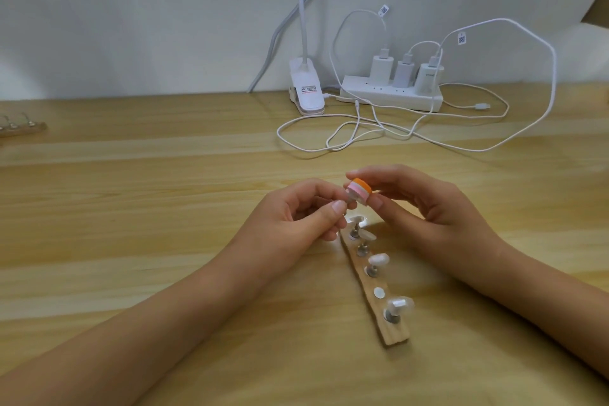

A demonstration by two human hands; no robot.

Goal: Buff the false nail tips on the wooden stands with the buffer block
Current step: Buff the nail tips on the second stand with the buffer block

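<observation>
A small buffer block (458, 190) with orange, pink and white layers is pinched between thumb and fingers of my right hand (425, 204). My left hand (303, 211) pinches a small nail tip holder (449, 200) right against the block's white face; the tip itself is mostly hidden. Below my hands a wooden stand (392, 333) lies on the table, running toward me. Several white nail tips (379, 259) sit on metal pegs along it. One round white magnet spot (379, 292) on the stand is bare.
A second wooden stand (23, 127) with pegs lies at the far left edge. At the back stand a white clip lamp (308, 92) and a power strip (392, 96) with three chargers. White cables (362, 135) loop over the table behind my hands.
</observation>
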